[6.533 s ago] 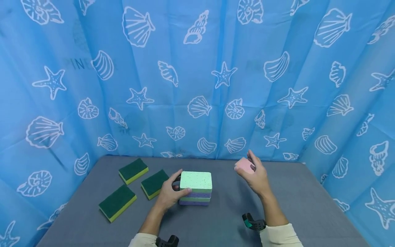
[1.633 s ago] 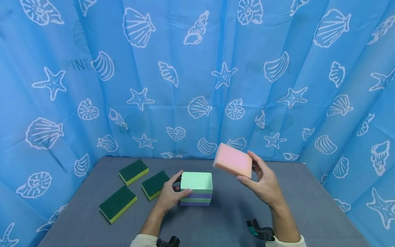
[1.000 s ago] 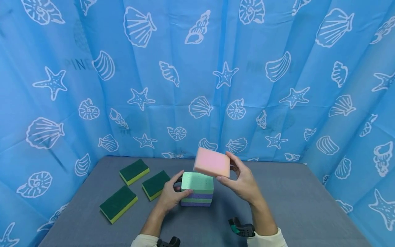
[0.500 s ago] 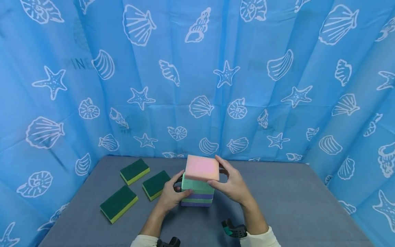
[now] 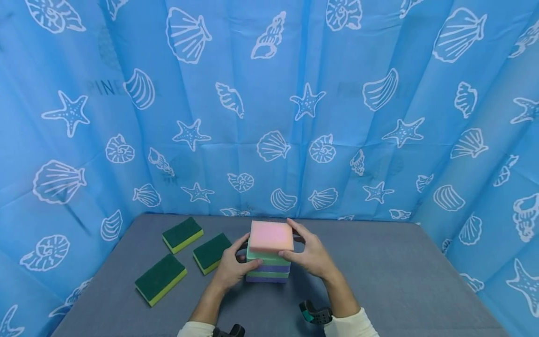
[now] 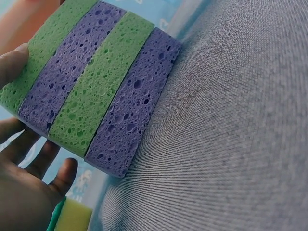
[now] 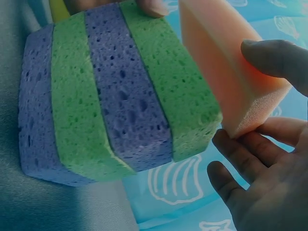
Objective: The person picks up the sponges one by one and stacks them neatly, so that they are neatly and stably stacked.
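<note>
The head camera is looking down and forward from farther back, while both wrist cameras are sitting close, sharing the sponge stack (image 5: 268,264) (image 6: 91,84) (image 7: 115,96) from opposite sides.

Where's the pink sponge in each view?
Head: pink sponge at centre, atop the striped stack, right hand gripping it.
Left wrist: only an orange-pink corner, top left.
Right wrist: upper right, beside the stack.
Shared landmark: the green-and-purple stack.
</note>
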{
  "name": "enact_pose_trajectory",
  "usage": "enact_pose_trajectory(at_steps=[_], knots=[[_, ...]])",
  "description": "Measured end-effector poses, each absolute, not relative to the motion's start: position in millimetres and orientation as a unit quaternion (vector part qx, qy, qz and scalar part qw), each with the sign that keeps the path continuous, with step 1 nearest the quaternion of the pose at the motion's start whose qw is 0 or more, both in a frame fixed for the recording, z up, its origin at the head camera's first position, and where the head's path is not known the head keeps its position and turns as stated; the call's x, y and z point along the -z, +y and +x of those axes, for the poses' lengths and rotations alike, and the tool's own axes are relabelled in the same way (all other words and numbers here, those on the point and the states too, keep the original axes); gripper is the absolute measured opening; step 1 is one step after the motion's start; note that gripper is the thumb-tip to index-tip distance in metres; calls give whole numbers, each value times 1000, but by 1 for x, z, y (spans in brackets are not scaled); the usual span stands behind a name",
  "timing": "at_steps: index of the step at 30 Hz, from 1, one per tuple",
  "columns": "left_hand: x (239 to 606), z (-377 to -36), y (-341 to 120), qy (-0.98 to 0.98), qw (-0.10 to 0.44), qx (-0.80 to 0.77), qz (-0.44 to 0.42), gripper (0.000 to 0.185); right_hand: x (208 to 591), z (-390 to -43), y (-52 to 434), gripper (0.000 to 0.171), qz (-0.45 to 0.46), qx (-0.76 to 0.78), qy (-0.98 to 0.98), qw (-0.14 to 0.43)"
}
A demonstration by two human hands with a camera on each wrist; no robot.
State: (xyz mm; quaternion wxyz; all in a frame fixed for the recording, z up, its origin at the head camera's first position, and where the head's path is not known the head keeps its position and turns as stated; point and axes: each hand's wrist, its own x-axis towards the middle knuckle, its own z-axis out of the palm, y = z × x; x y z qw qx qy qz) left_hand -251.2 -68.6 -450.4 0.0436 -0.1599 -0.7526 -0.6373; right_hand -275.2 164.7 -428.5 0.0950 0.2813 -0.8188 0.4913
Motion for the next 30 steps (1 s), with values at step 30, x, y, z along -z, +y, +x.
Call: enact_pose_trajectory(at_steps=[30], knots=[[454, -254, -69, -760, 54, 626, -166, 71, 436, -278, 163, 83, 254, -485, -836, 48]])
